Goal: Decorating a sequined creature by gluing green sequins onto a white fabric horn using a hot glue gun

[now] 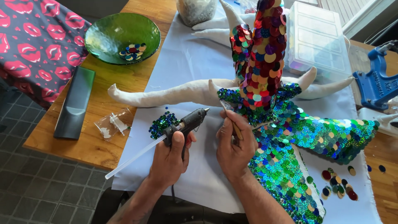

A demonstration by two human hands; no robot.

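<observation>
Head view. The left hand [170, 155] is clenched around the grip of a black glue gun [186, 122], whose nozzle points toward 2 o'clock; a clear glue stick [134, 157] juts from its rear toward 8 o'clock. The right hand [234, 143], just beside the left at its 3 o'clock, pinches a thin wooden stick [236, 129] between thumb and fingers, the stick's tip reaching toward 11 o'clock, close to the gun's nozzle. Both work at the base of a stuffed fabric figure [174, 93] with pale tapering limbs, part covered in sequins: a red and multicoloured upright limb [265, 54] at 12 o'clock of the right hand, green-blue limbs [323, 132] at 3 to 5 o'clock. A heap of loose green sequins [162, 123] lies touching the gun at its 9 o'clock. The figure rests on a pale cloth [186, 58] over a wooden table [112, 83]. At 11 o'clock stands a green glass bowl [107, 35] holding sequins; at 1 o'clock, a clear plastic organiser box [317, 39]
</observation>
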